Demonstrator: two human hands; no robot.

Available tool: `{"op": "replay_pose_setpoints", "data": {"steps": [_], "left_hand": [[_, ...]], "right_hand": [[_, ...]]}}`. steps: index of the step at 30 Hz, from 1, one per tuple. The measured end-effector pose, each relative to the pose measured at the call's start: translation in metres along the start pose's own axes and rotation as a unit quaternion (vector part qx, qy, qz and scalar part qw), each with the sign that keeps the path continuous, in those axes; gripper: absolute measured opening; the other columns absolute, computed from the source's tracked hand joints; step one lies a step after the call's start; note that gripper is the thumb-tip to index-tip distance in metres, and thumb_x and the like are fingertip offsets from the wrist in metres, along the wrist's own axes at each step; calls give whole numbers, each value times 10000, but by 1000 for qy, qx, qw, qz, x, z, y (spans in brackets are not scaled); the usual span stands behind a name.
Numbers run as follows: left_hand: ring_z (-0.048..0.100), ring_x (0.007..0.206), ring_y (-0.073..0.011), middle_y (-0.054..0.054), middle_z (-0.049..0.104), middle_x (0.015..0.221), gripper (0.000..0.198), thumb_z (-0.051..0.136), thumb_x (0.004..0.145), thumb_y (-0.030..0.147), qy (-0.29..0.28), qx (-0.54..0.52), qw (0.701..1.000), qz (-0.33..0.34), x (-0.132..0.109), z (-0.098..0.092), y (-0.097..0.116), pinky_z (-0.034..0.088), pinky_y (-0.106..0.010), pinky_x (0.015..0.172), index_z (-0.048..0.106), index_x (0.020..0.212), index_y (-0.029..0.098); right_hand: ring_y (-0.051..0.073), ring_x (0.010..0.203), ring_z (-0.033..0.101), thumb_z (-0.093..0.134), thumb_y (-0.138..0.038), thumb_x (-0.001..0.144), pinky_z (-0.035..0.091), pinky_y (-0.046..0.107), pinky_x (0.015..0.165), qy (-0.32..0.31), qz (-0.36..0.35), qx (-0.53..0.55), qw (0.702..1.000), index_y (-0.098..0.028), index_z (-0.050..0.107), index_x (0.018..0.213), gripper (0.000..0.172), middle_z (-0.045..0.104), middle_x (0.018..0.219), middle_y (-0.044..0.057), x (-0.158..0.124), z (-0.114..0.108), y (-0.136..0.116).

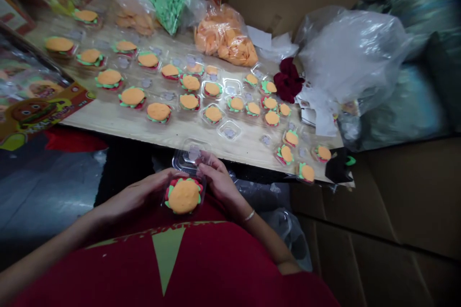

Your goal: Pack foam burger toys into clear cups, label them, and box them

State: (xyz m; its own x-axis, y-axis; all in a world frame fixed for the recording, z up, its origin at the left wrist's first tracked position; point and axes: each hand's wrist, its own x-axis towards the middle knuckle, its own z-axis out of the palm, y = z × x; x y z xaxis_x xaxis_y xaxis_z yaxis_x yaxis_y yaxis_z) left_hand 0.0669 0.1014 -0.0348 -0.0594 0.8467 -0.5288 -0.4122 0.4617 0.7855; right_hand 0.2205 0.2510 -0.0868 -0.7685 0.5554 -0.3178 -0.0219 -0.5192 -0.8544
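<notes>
Orange burger (184, 195): in clear box (203, 191), between the hands
Left hand (155, 185): half-curled, gripping box side
Right hand (219, 180): fingers pinching open lid (190, 153)

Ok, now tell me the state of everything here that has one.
Clear box, held open
Burger in it, orange top up
Left hand, gripping the box
Right hand, on the opened lid
Table burgers, orange tops up
Bag of orange pieces, filled
Bag of green pieces, filled
Large plastic bag, crumpled
</notes>
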Motion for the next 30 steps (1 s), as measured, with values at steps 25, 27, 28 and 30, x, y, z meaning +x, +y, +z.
{"op": "replay_pose_setpoints", "data": {"steps": [25, 27, 28, 30], "left_hand": [[527, 1273, -362, -102, 633, 1320, 293, 716, 819, 386, 35, 172, 972, 159, -3, -37, -21, 386, -507, 1101, 759, 1092, 288], [590, 1191, -333, -102, 663, 1251, 189, 708, 833, 401, 72, 130, 973, 174, 5, -32, -23, 476, -443, 1016, 757, 942, 254], [615, 1148, -318, -99, 674, 1219, 179, 714, 831, 406, 86, 111, 974, 178, 8, -31, -24, 504, -412, 974, 741, 901, 243], [646, 1070, -290, -93, 695, 1154, 205, 722, 828, 412, 105, 104, 973, 178, 15, -29, -24, 520, -373, 931, 726, 932, 236]], "right_hand": [[179, 995, 654, 712, -427, 822, 542, 329, 852, -191, -65, -251, 947, -219, 517, 1311, 566, 646, 1175, 79, -36, -17, -1], [162, 938, 647, 628, -452, 892, 530, 311, 828, -161, -46, -238, 957, -209, 551, 1256, 445, 666, 1092, 55, -33, -12, 5], [161, 946, 635, 595, -454, 916, 520, 314, 841, -150, -49, -250, 955, -210, 573, 1237, 404, 663, 1085, 51, -30, -10, 6], [160, 942, 611, 588, -446, 921, 509, 310, 837, -109, -79, -282, 950, -217, 614, 1213, 373, 636, 1093, 55, -25, -6, 7]]}}
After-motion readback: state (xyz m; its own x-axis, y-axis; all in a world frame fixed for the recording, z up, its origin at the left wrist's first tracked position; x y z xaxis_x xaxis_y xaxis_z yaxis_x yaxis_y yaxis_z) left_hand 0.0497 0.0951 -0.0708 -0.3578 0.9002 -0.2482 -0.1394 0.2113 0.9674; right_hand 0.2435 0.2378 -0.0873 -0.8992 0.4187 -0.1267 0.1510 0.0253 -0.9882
